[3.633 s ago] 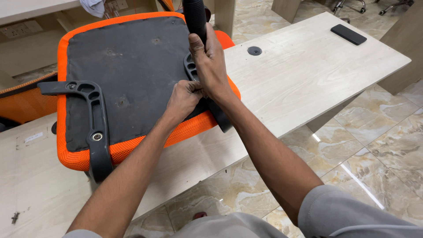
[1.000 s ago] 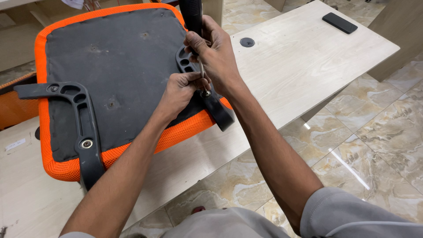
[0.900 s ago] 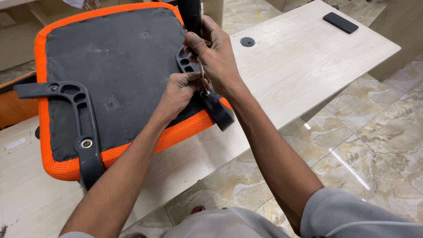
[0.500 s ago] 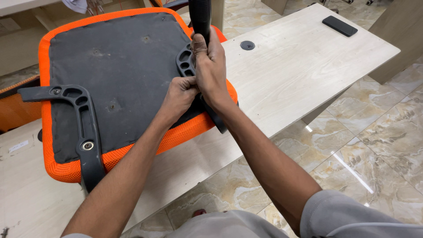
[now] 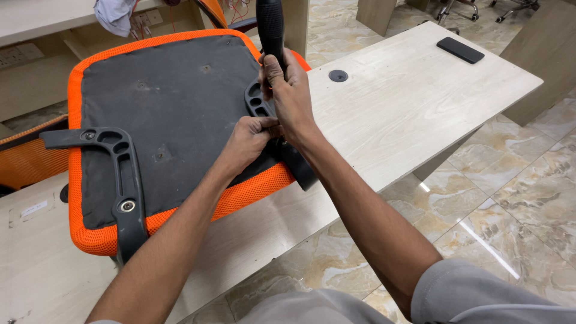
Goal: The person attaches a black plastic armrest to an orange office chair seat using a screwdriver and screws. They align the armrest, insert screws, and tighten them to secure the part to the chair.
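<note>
An orange mesh chair seat (image 5: 168, 96) lies upside down on a pale wooden table (image 5: 408, 102), its dark grey underside facing up. A black plastic armrest bracket (image 5: 123, 174) is bolted along its left side. My right hand (image 5: 291, 96) grips the black handle of a screwdriver (image 5: 270, 30) standing upright over the right armrest bracket (image 5: 297, 165). My left hand (image 5: 249, 141) is pinched around the lower shaft of the tool at the bracket; the tip and the bolt are hidden by my fingers.
A black phone (image 5: 460, 50) lies at the table's far right corner. A round black cable grommet (image 5: 338, 75) sits in the tabletop beyond my right hand. Marble floor tiles (image 5: 510, 198) lie to the right, and another orange chair part (image 5: 30, 156) rests at the left.
About a second ago the metal shaft and bolt head showed between my hands; my right hand has since slid down over them, hiding both. The view has shifted slightly.
</note>
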